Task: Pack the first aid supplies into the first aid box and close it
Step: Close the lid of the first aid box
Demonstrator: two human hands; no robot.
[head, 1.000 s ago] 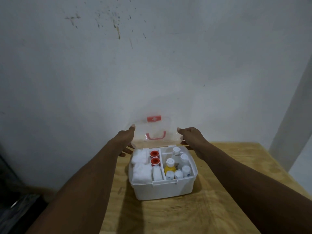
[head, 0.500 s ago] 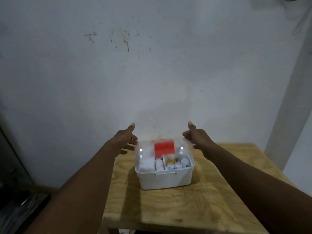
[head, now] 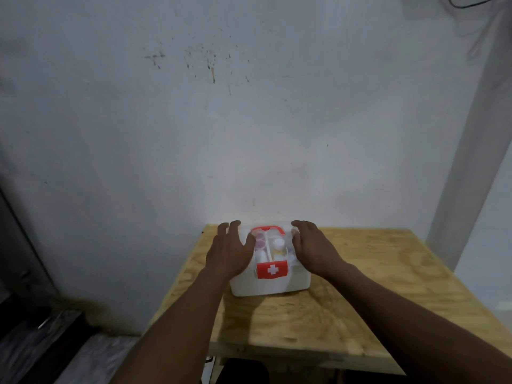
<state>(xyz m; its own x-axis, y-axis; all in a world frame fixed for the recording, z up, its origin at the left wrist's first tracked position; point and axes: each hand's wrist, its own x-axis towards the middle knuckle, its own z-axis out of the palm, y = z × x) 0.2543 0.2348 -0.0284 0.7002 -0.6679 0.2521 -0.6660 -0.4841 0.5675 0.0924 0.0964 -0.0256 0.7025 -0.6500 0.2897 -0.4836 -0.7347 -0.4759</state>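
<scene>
The white first aid box (head: pixel 270 285) stands on the wooden table (head: pixel 360 300) near the wall. Its clear lid (head: pixel 273 245) lies down over the box, with a red handle (head: pixel 267 229) at the back and a red latch (head: pixel 272 269) with a white cross at the front. Bottles and white supplies show dimly through the lid. My left hand (head: pixel 230 250) lies flat on the lid's left side, fingers spread. My right hand (head: pixel 313 249) lies flat on the lid's right side.
A stained white wall (head: pixel 249 120) rises right behind the table. The table's front edge (head: pixel 304 353) is close to me. Dark clutter (head: pixel 33 336) sits on the floor at the left. A white post (head: pixel 471 162) stands at the right.
The lid has swung from upright down onto the box. Both hands followed it down and now rest on top. The view has pulled back from the table.
</scene>
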